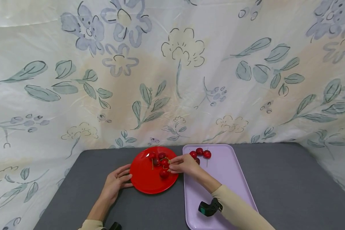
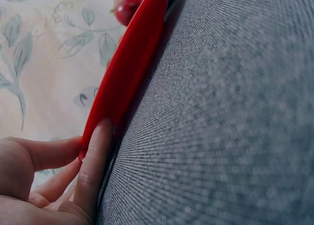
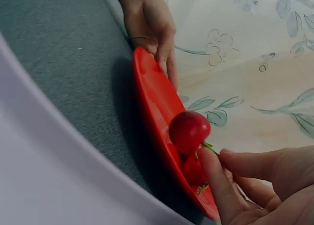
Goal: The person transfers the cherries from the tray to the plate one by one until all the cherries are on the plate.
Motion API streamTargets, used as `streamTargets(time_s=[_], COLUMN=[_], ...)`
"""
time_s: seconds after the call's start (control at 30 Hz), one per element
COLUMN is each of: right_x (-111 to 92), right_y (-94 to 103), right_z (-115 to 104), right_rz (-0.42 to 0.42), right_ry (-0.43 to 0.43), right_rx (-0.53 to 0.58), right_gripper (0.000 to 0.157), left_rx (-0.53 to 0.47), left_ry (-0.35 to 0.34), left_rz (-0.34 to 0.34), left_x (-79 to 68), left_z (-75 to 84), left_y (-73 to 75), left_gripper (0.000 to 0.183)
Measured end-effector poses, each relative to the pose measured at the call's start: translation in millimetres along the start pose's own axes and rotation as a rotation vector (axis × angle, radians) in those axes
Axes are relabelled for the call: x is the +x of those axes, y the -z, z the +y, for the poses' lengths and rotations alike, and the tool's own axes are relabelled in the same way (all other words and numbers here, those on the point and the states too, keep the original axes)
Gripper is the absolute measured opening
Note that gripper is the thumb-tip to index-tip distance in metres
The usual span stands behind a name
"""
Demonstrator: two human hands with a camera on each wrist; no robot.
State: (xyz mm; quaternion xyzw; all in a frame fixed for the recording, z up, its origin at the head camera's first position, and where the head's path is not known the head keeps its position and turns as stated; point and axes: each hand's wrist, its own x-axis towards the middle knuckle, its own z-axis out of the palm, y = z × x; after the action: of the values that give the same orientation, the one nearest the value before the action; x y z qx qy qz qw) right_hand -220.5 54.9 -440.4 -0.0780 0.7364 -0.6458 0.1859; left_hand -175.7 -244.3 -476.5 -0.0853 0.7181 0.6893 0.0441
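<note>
A red plate [image 1: 142, 180] lies on the grey cloth, with several dark red cherries [image 1: 162, 156] on its far right part. At the plate's left rim, my left hand [image 1: 115, 182] holds on, thumb on the rim's upper side and a finger underneath in the left wrist view. My right hand [image 1: 185, 163] is over the right rim and pinches the green stem of a cherry [image 3: 189, 131] between thumb and forefinger. That cherry is just above the plate's surface, close to another cherry [image 3: 195, 171]. Some of the right fingers are hidden behind the forefinger.
A lilac tray [image 1: 218, 182] lies right of the plate, under my right forearm. Several cherries [image 1: 207, 154] sit at its far left end, partly hidden by my right hand. Behind the grey table [image 1: 276, 185] hangs a flowered cloth [image 1: 187, 105].
</note>
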Motion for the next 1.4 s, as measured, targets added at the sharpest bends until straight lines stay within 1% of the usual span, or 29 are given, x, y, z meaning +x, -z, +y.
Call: streamTargets(time_s=[0.17, 0.27, 0.4, 0.53, 0.7, 0.9, 1.0, 1.07, 1.17, 1.33, 1.4], right_x=[5.5, 6.6, 4.9, 1.6, -0.5, 0.1, -0.5, -1.4, -2.5, -2.7, -2.0], right_y=[-2.1, -1.6, 4.1, 16.9, 33.8, 46.7, 54.2, 60.4, 72.1, 98.3, 109.1], right_z=[-0.5, -0.7, -4.4, -11.3, -19.4, -25.1, -27.5, -29.5, -32.6, -35.7, -34.9], right_rz=[0.027, 0.042, 0.016, -0.021, -0.051, -0.097, -0.097, -0.082, -0.078, -0.059, -0.035], right_ry=[-0.047, -0.049, -0.036, -0.031, -0.005, 0.033, 0.047, 0.050, 0.054, 0.059, 0.057], right_rx=[0.007, -0.007, -0.071, -0.141, -0.157, -0.171, -0.178, -0.185, -0.152, -0.122, -0.131], right_gripper=[0.029, 0.027, 0.026, 0.025, 0.027, 0.031, 0.032, 0.033, 0.035, 0.040, 0.041], left_rx=[-0.005, -0.007, -0.005, -0.004, -0.001, 0.000, -0.003, -0.003, -0.007, -0.015, -0.017], left_ry=[0.004, 0.002, -0.007, -0.008, 0.005, 0.004, -0.005, -0.010, -0.015, -0.022, -0.020], left_rz=[-0.006, -0.011, -0.011, -0.009, 0.003, 0.005, -0.008, -0.021, -0.030, -0.030, -0.028], left_x=[0.9, 1.1, 1.1, 1.0, 1.1, 0.5, 0.2, -0.1, 0.1, 0.9, 1.2], left_z=[0.4, 0.7, 0.5, 0.2, 0.7, 1.5, 1.1, 0.4, -0.5, -1.6, -1.7], left_y=[-1.1, -1.9, -3.8, -4.2, -1.2, 2.6, 2.8, 2.5, 1.8, 1.4, 1.5], left_gripper=[0.050, 0.050, 0.049, 0.049, 0.049, 0.050, 0.050, 0.051, 0.051, 0.050, 0.050])
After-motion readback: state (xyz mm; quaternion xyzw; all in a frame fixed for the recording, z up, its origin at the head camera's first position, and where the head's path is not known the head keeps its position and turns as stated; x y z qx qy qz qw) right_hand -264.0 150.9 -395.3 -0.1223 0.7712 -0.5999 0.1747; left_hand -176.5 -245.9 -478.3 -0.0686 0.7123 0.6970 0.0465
